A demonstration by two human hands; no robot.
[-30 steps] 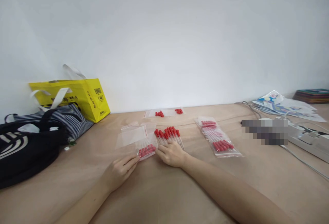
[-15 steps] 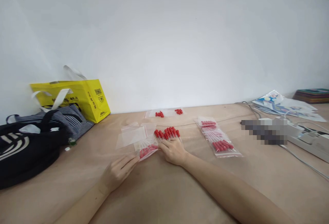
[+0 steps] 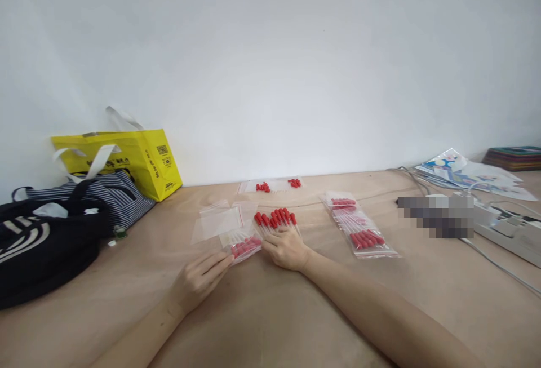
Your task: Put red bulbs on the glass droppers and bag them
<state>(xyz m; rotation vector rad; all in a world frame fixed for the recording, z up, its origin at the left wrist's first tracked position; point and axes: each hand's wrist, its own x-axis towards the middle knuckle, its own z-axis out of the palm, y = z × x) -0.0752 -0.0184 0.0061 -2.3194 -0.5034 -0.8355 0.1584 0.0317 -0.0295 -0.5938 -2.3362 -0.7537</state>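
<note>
A clear zip bag (image 3: 247, 248) holding several red-bulbed droppers lies at the centre of the table. The closed fingers of my left hand (image 3: 203, 276) grip its lower left edge. Beside it, my right hand (image 3: 286, 248) has its fingers curled over the clear stems of several loose droppers (image 3: 276, 219), whose red bulbs point away from me; its fingertips are partly hidden. Flat empty zip bags (image 3: 217, 223) lie just behind the filled one. To the right rest filled bags of droppers (image 3: 355, 226), overlapping.
Near the wall lies another bag with red bulbs (image 3: 276, 186). At left are a yellow bag (image 3: 163, 159), a striped bag (image 3: 131, 196) and a black bag (image 3: 51, 249). A power strip (image 3: 511, 235), cables and printed sheets (image 3: 469, 173) are at right.
The bag at my left hand has shifted slightly and lies flatter, a little apart from my right hand. My right hand has barely moved.
</note>
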